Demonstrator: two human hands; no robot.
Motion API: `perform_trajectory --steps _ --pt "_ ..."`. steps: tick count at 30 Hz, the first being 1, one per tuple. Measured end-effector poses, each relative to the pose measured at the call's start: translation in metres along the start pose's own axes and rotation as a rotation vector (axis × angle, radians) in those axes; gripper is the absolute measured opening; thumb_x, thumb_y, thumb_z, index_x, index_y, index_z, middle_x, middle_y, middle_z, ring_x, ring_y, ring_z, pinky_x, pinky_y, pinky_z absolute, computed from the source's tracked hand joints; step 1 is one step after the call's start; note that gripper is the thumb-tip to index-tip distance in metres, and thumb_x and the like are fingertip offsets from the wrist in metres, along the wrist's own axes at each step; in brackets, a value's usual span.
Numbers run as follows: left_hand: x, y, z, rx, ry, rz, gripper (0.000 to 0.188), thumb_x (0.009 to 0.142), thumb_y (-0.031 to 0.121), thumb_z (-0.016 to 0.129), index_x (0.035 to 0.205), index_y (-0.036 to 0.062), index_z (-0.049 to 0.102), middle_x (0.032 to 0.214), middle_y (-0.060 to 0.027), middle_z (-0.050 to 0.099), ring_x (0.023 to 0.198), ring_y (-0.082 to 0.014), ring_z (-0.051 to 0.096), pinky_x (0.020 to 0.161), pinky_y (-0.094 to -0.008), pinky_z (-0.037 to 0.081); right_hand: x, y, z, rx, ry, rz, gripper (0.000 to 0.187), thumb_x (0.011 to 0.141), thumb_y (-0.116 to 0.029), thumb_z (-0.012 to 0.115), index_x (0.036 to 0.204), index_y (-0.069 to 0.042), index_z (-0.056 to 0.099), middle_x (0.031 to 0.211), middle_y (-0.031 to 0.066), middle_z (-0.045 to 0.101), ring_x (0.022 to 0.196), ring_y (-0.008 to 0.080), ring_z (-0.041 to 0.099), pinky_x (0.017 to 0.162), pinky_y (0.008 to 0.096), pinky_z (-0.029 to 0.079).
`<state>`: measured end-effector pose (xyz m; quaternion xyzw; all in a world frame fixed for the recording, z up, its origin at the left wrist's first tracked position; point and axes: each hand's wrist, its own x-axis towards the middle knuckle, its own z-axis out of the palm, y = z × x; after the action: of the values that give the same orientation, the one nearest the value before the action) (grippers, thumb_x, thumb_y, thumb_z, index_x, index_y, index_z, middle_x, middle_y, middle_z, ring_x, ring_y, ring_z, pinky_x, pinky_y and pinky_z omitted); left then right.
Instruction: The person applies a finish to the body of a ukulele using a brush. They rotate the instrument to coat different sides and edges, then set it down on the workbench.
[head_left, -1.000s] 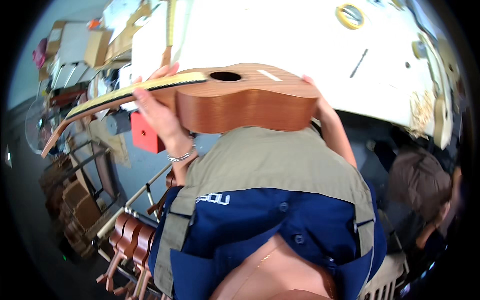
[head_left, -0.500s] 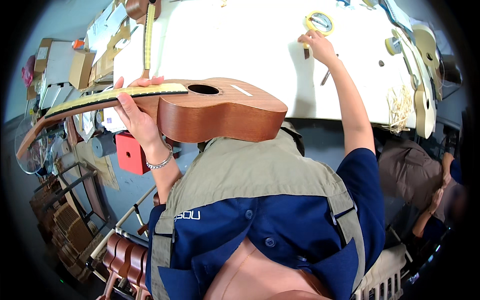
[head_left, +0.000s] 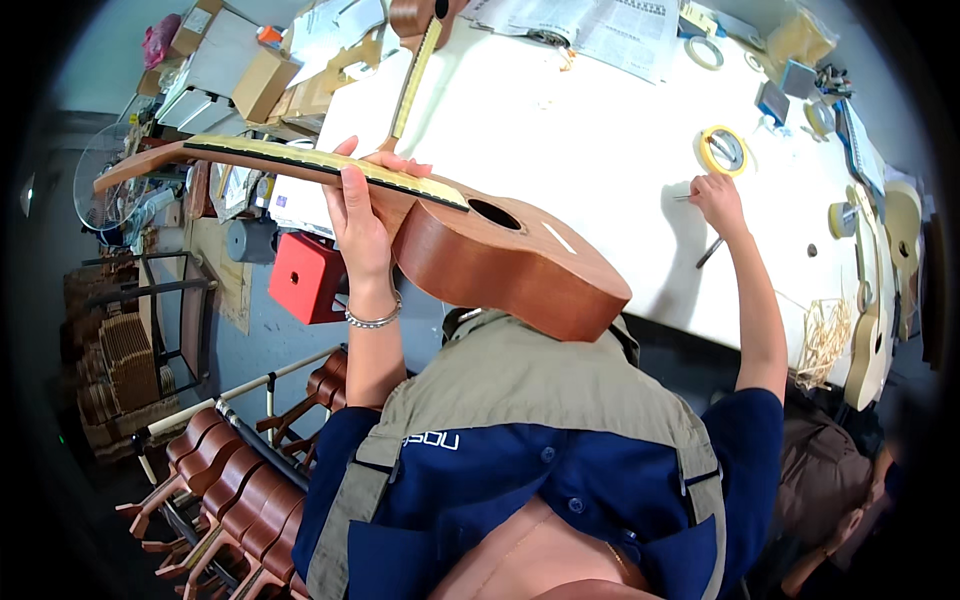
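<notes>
A brown wooden ukulele (head_left: 520,265) without strings lies tilted across my lap, its lower end against my apron. My left hand (head_left: 365,215) is wrapped round its neck near the body, thumb and fingers on either side. Pale yellow tape covers the fretboard (head_left: 300,160), and a pale strip marks the top beyond the sound hole. Over the white table (head_left: 560,130), my right hand (head_left: 718,203) is closed on a small thin tool (head_left: 683,198); only a narrow grey end shows. Just beyond it lies a yellow tape roll (head_left: 722,150). A dark slim stick (head_left: 710,252) lies below that hand.
Another ukulele (head_left: 418,70) lies at the table's far left. Newspaper (head_left: 610,35) spreads along the back. Pale wood shavings (head_left: 825,340) and unfinished pale guitar-shaped parts (head_left: 868,340) sit at the right edge. A red stool (head_left: 305,280) and racked brown bodies (head_left: 235,480) stand at left.
My view has turned, shifting the scene rightward and down. My right hand has closed on the small thin tool and lifted it from the table. My left hand still grips the ukulele's neck.
</notes>
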<state>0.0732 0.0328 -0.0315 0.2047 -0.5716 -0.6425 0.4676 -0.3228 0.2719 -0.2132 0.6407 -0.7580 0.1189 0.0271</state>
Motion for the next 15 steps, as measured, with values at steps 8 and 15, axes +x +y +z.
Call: perform_trajectory --steps 8,15 --pt "0.056 0.023 0.004 -0.057 -0.253 -0.062 0.037 0.098 0.03 0.029 0.123 0.0027 0.034 0.087 -0.0151 0.058 0.079 -0.0312 0.063 0.075 -0.0436 0.051 0.069 -0.111 -0.058 1.192 0.12 0.569 0.029 0.09 -0.007 0.047 0.119 -0.003 0.047 0.081 0.0055 0.055 0.074 0.0109 0.056 0.065 0.0228 0.046" --pt "0.072 0.029 0.023 -0.007 -0.456 -0.17 0.037 0.098 0.031 0.029 0.122 0.0042 0.034 0.084 -0.0137 0.06 0.08 -0.0301 0.064 0.074 -0.0421 0.052 0.1 -0.195 -0.114 1.134 0.149 0.257 0.027 0.09 -0.008 0.047 0.116 -0.011 0.053 0.081 0.0026 0.058 0.073 0.0093 0.054 0.065 0.0255 0.046"
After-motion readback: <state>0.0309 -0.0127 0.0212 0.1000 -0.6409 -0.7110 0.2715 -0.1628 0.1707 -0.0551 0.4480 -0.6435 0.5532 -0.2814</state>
